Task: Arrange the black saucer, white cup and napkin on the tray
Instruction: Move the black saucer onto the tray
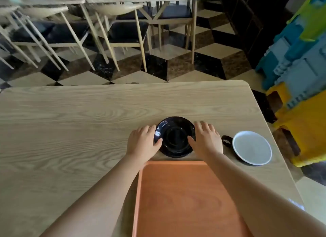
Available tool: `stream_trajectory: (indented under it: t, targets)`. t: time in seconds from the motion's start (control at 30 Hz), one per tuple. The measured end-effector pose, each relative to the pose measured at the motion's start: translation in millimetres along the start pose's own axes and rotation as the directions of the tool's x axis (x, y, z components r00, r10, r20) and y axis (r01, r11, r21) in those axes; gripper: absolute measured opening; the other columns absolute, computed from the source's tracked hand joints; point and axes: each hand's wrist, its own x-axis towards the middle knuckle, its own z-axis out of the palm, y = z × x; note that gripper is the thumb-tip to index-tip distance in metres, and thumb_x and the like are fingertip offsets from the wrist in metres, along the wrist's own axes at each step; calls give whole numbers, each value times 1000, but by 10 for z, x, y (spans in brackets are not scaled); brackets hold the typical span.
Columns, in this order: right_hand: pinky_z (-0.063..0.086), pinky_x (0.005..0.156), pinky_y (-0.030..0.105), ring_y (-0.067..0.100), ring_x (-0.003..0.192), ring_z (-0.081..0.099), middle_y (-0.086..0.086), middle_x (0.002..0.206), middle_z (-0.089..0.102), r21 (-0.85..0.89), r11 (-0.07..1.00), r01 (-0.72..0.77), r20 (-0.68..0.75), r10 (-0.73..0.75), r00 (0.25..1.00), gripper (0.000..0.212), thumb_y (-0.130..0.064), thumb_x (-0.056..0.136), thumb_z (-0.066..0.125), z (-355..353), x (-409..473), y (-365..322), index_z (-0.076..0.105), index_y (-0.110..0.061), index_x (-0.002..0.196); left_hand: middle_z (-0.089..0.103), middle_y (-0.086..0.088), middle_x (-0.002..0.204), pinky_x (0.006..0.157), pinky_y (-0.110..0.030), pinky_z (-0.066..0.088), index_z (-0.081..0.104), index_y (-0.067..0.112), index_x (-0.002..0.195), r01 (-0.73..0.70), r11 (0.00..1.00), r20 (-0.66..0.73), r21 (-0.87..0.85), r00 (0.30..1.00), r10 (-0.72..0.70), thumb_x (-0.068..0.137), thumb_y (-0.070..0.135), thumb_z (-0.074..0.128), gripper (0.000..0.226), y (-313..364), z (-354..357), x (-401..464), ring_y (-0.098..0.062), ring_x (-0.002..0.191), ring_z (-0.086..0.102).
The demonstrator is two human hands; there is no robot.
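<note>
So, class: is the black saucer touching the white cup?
Apart. The head view shows the right hand and bare table between saucer and cup.

Your glossy black saucer [174, 137] sits flat on the worktop [70, 122], just beyond the orange tray [185, 198]. Your white cup [252, 147], dark handle pointing left, stands upright to the saucer's right.

One camera only, worn on the head, is looking forward and steeply down over the bench [70, 116]. It is sitting close above the forearms, with the tray [185, 198] nearest at the bottom edge. Farther ahead it is taking in the floor [158, 78] and chairs [123, 34]. The wide lens is bending the edges.
</note>
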Motion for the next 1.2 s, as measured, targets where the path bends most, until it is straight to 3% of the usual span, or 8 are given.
stream_trajectory:
  t: [0.23,0.43,0.57,0.7,0.9,1.03,1.13,1.2]
  targets:
    - [45,74,36,27,115,42,9,122,53,29,997,-73,79,70,994,43,-32,86,55,247,71,99,40,-12,122,63,-6,110,75,-38,47,44,13,130,91,996,34,-3,995,-91,82,43,56,58,-39,336,70,-27,105,56]
    - [46,73,38,28,116,39,12,123,51,113,987,-110,103,99,990,42,-26,87,56,260,90,80,41,-8,122,58,-10,118,83,-41,47,49,14,126,248,926,82,-284,969,-235,79,29,66,52,9,347,81,-30,111,51]
    - [45,78,38,30,113,43,14,120,51,227,958,-176,125,151,981,37,-15,86,57,262,103,5,44,-6,120,67,-7,105,87,-36,49,56,14,118,279,787,134,-550,960,-247,76,11,68,44,43,325,60,-27,100,60]
    - [40,70,32,26,87,49,19,111,59,421,866,-270,158,223,962,34,3,82,50,245,116,-14,50,-4,116,58,0,68,67,-44,60,57,14,120,409,606,271,-682,911,-310,80,-8,56,46,31,257,33,-28,66,64]
    - [52,60,17,15,69,58,3,91,64,697,664,-270,170,213,962,39,1,80,52,108,-51,-14,61,-17,114,59,-5,79,52,-21,57,42,18,135,512,295,416,-807,847,-332,90,-4,45,51,-162,28,-283,-10,55,65]
    - [58,74,51,29,86,66,10,98,67,815,490,-308,264,159,951,40,0,80,57,152,-416,-29,63,-22,113,60,-10,88,55,-23,58,42,23,135,537,242,464,-808,834,-299,92,-1,47,50,-225,-116,-662,-9,56,67]
    - [59,69,50,24,84,69,10,98,68,841,428,-330,292,154,944,43,4,80,56,227,-755,-3,64,-25,110,55,-12,86,53,-21,57,45,22,133,547,261,467,-795,827,-312,92,3,48,45,-207,-138,-959,-9,56,67]
    - [61,58,38,16,73,71,7,94,68,859,369,-355,326,140,935,44,9,81,54,270,-963,6,65,-25,107,57,-8,80,56,-22,57,49,23,129,551,311,454,-775,826,-333,91,3,49,43,-190,-105,-1147,-10,60,67]
